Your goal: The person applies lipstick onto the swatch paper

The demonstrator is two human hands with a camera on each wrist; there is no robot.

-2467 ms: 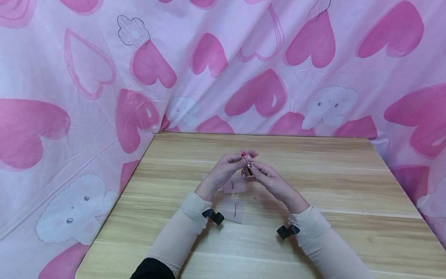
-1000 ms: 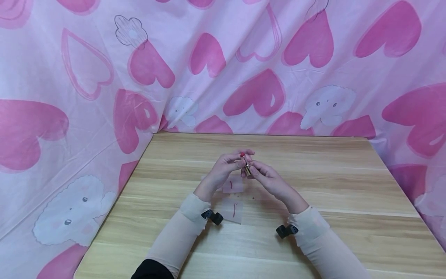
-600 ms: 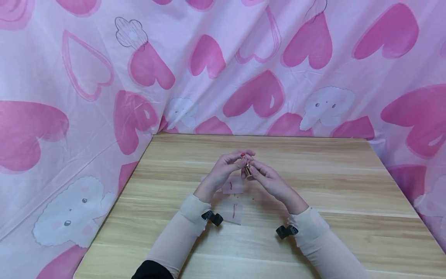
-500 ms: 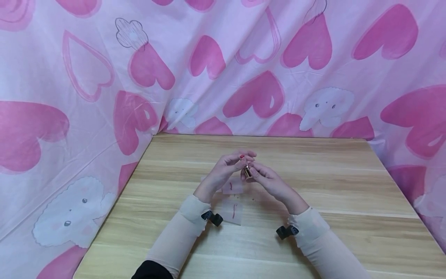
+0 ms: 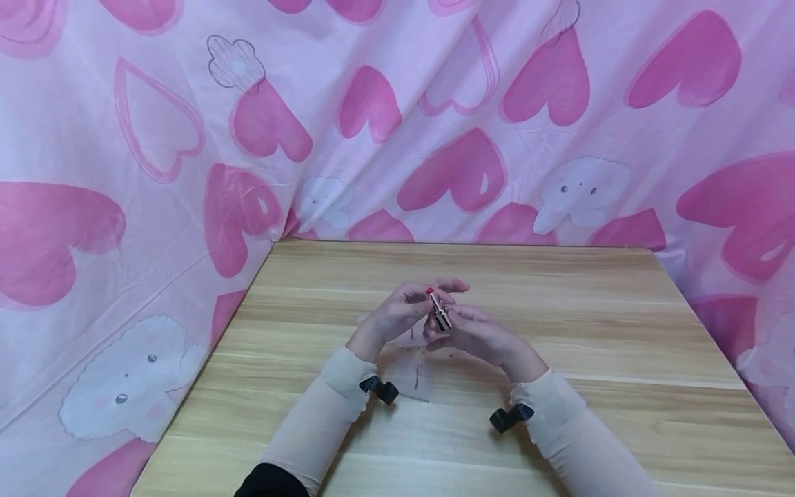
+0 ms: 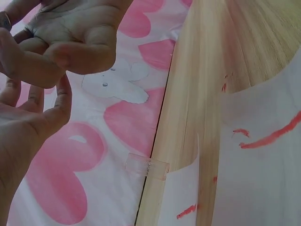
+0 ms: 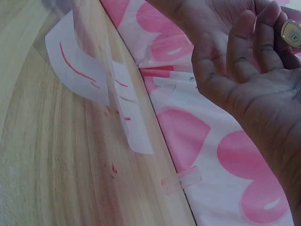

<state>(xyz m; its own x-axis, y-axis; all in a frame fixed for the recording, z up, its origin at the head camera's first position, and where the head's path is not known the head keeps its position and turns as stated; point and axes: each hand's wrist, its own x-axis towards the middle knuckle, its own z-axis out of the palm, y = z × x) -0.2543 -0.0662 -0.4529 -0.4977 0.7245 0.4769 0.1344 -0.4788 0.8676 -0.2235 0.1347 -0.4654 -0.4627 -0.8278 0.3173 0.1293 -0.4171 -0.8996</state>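
Observation:
A lipstick (image 5: 440, 316) with a red tip and a shiny metal tube stands tilted between both hands, tip up and leaning left. My left hand (image 5: 397, 310) pinches the upper tube with its thumb, its index finger stretched out behind. Around the base curl the fingers of my right hand (image 5: 481, 337). From the right wrist, the round gold bottom of the lipstick (image 7: 290, 33) shows beside the right fingertips. The left wrist view shows only a metal edge of the lipstick (image 6: 4, 21) at the far left. Below the hands lie white papers (image 5: 413, 376) bearing red strokes.
The wooden table (image 5: 590, 310) carries small red crumbs (image 7: 114, 170) near the papers. A small clear, pinkish plastic piece (image 6: 146, 165) appears at the table's far edge. Pink heart-printed cloth (image 5: 453, 166) hangs behind and to the sides.
Both hands have come slightly lower and nearer with the lipstick. My right hand has turned, its thumb shifting, and more of the tube shows. The left index finger is straighter.

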